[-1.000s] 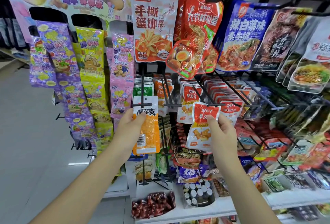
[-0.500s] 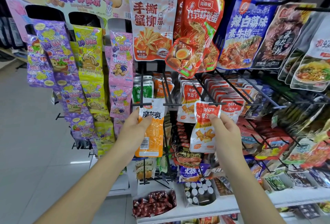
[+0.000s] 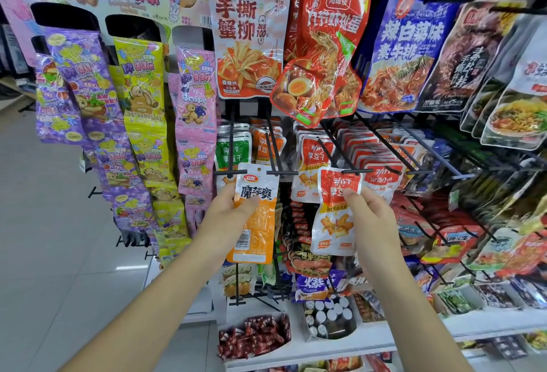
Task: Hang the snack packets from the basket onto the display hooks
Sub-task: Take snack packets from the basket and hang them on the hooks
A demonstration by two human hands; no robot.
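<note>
In the head view, the left hand (image 3: pixel 233 208) pinches an orange packet (image 3: pixel 255 223) upright, its punched hole just left of a black hook tip (image 3: pixel 281 172). The right hand (image 3: pixel 370 217) grips a red-and-white packet (image 3: pixel 336 223), long axis vertical, its top edge at a second hook's end (image 3: pixel 356 170). A large packet (image 3: pixel 248 37) above reads 手撕蟹柳, and a pink strip (image 3: pixel 194 99) reads "Grape". The basket is out of sight.

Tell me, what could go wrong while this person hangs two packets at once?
1. The left hand pinches the orange packet and the right hand pinches the red-and-white packet, so neither hand is free to steady a hook. A missed hole could mean a dropped packet.
2. The hook tip above the red-and-white packet fronts a tightly packed row; pushing in may dislodge neighbours.
</note>
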